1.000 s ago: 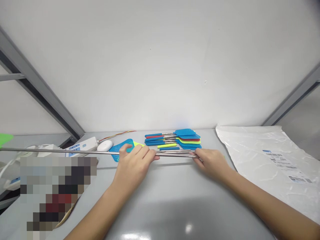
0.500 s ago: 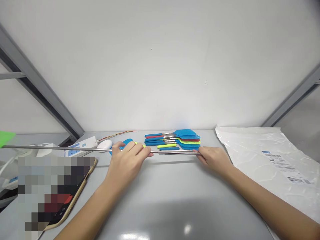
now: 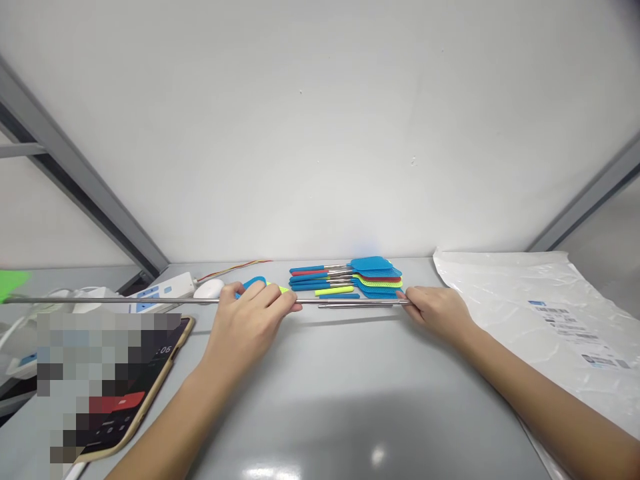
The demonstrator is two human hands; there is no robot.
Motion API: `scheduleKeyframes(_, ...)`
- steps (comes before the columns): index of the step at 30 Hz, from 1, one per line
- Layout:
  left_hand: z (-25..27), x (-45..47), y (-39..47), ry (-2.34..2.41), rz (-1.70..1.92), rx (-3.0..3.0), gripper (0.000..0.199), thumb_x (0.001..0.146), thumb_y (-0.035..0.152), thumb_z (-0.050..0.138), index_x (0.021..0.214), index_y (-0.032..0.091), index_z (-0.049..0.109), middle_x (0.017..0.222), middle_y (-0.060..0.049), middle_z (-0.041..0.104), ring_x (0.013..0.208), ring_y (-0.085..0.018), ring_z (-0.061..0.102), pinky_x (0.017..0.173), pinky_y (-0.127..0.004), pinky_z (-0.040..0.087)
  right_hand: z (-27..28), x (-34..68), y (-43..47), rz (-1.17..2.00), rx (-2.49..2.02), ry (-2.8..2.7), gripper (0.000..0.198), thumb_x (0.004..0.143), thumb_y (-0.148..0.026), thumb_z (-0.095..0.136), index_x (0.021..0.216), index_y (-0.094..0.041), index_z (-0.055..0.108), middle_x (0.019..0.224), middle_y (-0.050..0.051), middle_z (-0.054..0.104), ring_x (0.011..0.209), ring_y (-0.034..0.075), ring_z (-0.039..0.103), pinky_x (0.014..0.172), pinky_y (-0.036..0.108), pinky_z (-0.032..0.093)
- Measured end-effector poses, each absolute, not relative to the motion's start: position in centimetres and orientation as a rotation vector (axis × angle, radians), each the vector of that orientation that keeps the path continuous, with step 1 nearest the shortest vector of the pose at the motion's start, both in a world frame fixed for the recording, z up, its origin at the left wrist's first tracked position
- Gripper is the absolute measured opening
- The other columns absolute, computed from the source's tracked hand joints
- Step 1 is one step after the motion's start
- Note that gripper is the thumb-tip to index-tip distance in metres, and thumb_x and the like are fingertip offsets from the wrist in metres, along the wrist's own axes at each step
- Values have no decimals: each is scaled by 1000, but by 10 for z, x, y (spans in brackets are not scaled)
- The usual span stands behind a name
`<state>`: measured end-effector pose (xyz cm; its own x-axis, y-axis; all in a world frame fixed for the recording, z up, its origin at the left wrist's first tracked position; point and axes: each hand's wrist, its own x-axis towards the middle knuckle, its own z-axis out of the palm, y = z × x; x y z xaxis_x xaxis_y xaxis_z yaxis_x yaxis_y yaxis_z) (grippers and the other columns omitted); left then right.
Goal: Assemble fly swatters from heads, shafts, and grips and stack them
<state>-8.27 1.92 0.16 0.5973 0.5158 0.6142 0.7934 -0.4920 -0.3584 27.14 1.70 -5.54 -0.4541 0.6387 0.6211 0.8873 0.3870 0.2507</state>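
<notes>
A long, thin metal telescopic rod (image 3: 145,301) runs level across the view, with a bright green piece (image 3: 11,283) at its far left end, cut off by the frame edge. My left hand (image 3: 255,313) is closed around the rod near its middle. At the right end, my right hand (image 3: 437,310) pinches it between thumb and fingers. Just below lies a shorter metal rod (image 3: 355,306) on the table. Behind the hands is a stack of fly swatters (image 3: 373,265), with blue, red and yellow-green heads. Loose yellow-green (image 3: 334,291) and blue handle tubes (image 3: 340,297) lie before it. My left hand partly hides blue and yellow-green pieces (image 3: 256,281).
A phone (image 3: 145,380) in a tan case lies at the left, partly pixelated. Behind it are a white power strip (image 3: 165,290), a white rounded device (image 3: 209,289) and thin coloured wires (image 3: 235,268). A white plastic mailer (image 3: 510,287) covers the right side. The wall stands behind.
My right hand has shifted slightly right and my left hand slightly left, spreading a little along the rod. The rod's left end has dropped slightly. Both grips stay closed.
</notes>
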Motion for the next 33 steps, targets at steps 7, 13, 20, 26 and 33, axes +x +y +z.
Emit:
scheduleKeyframes(7, -5, -59, 6, -1122, -676, -2190, 15, 93, 29, 51, 82, 22, 59, 67, 1, 58, 69, -16, 49, 71, -35, 24, -44, 244, 8, -729, -1363, -2181, 23, 87, -24, 46, 64, -19, 49, 57, -1, 54, 51, 11, 42, 51, 26, 19)
scheduleKeyframes(13, -8, -44, -1, -1061, -680, -2230, 16, 93, 27, 51, 80, 21, 57, 64, 1, 55, 68, -15, 47, 68, -33, 24, -45, 222, -2, -807, -1174, -2241, 30, 91, -22, 42, 62, -19, 44, 53, -3, 47, 47, 10, 35, 50, 28, 15)
scheduleKeyframes(20, -6, -45, 0, -1012, -645, -2267, 18, 93, 26, 51, 77, 20, 56, 64, 1, 53, 65, -14, 46, 64, -32, 21, -48, 239, 2, -820, -1131, -2300, 31, 94, -24, 40, 64, -20, 43, 53, -3, 46, 47, 10, 34, 50, 28, 14)
scheduleKeyframes(26, -6, -60, 5, -1074, -663, -2232, 21, 94, 31, 49, 79, 20, 57, 68, 0, 57, 68, -15, 49, 67, -33, 24, -50, 248, 7, -813, -1196, -2284, 30, 92, -23, 41, 63, -20, 43, 54, -3, 48, 48, 10, 37, 51, 27, 17)
scheduleKeyframes(33, 3, -87, 18, -1096, -567, -2226, 24, 94, 31, 48, 74, 21, 55, 65, 1, 56, 68, -16, 49, 69, -34, 23, -52, 264, 15, -876, -1251, -2263, 29, 91, -24, 43, 62, -20, 44, 53, -3, 48, 48, 10, 38, 50, 27, 17)
